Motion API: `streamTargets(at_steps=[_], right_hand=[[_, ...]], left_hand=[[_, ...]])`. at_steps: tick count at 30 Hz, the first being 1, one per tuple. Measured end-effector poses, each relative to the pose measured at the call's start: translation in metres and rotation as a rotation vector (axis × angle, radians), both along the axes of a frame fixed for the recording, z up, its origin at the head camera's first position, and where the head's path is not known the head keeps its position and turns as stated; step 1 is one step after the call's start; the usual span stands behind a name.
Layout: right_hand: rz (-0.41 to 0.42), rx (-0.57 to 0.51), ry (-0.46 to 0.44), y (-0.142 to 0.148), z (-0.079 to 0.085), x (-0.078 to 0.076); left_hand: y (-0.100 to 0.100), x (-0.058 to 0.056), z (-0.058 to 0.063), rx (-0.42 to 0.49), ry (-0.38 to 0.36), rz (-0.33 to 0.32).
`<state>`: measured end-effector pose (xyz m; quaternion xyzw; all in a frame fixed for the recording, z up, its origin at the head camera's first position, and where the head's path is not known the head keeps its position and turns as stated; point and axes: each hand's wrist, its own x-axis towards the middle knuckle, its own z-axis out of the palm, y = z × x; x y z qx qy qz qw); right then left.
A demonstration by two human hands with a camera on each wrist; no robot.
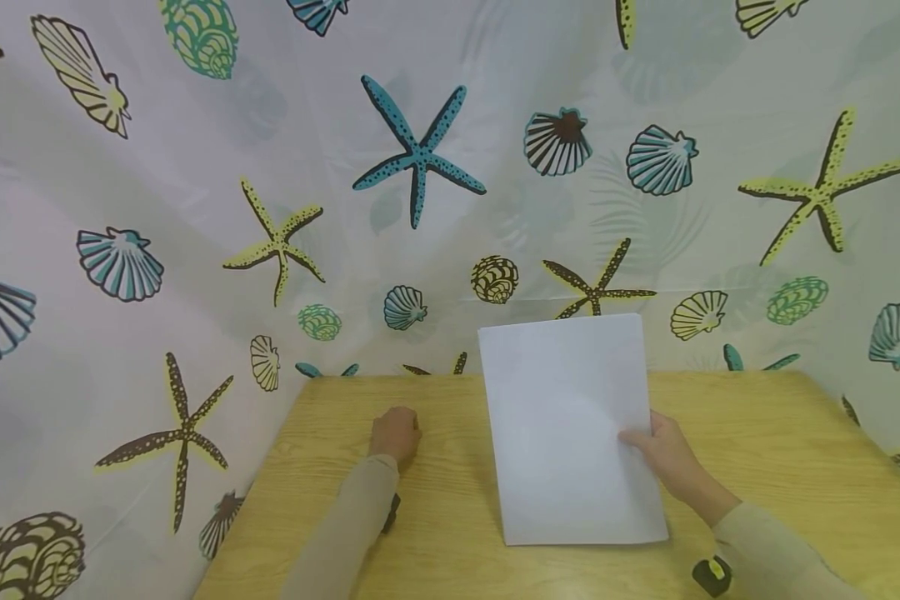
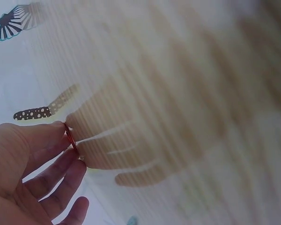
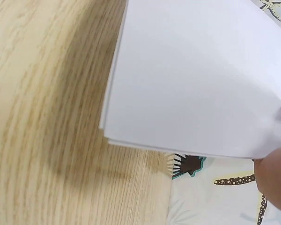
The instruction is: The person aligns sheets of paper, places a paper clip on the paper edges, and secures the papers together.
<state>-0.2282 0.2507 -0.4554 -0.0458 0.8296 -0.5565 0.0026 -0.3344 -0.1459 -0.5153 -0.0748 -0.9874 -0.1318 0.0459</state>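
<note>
My right hand (image 1: 671, 457) grips a small stack of white paper sheets (image 1: 577, 442) by its right edge, thumb on the front face. The stack stands upright just above the table; in the right wrist view its sheets (image 3: 192, 79) are slightly fanned at one corner. Over the table's left part, my left hand (image 1: 396, 433) is held low, seen from the back in the head view. The left wrist view shows this hand (image 2: 42, 173) pinching a thin red paper clip (image 2: 71, 138) between thumb and fingertips, close to the wooden surface.
The light wooden table (image 1: 330, 417) is backed and flanked by a white curtain (image 1: 495, 208) printed with starfish and shells. Small black objects lie against each sleeve, a left one (image 1: 392, 514) and a right one (image 1: 712, 575).
</note>
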Motion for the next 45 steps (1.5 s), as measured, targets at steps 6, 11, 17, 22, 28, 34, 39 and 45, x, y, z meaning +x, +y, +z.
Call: streamTargets(at_steps=[6, 11, 17, 22, 28, 34, 39, 45], right_hand=[[0.001, -0.002, 0.007, 0.001, 0.000, -0.001], [0.006, 0.000, 0.022, 0.001, 0.000, 0.000], [0.006, -0.008, 0.032, 0.001, -0.001, 0.000], [0.005, -0.011, 0.031, 0.002, -0.002, -0.001], [0.005, -0.015, 0.038, 0.002, -0.002, -0.002], [0.014, -0.014, 0.061, 0.002, -0.001, 0.000], [0.014, -0.011, 0.060, 0.002, 0.000, 0.000], [0.014, -0.013, 0.063, 0.003, -0.001, 0.001]], left_hand=[[0.001, -0.001, -0.001, -0.006, -0.004, -0.005], [0.002, -0.001, -0.001, -0.005, 0.007, -0.014], [0.004, 0.000, -0.001, -0.006, 0.007, -0.017], [0.005, 0.003, 0.001, 0.006, 0.020, -0.020], [0.007, 0.003, -0.001, -0.025, 0.026, -0.034], [0.007, 0.004, -0.001, -0.028, 0.023, -0.028], [0.008, 0.006, 0.000, -0.029, 0.023, -0.037], [0.010, 0.010, 0.006, -0.004, -0.002, -0.086]])
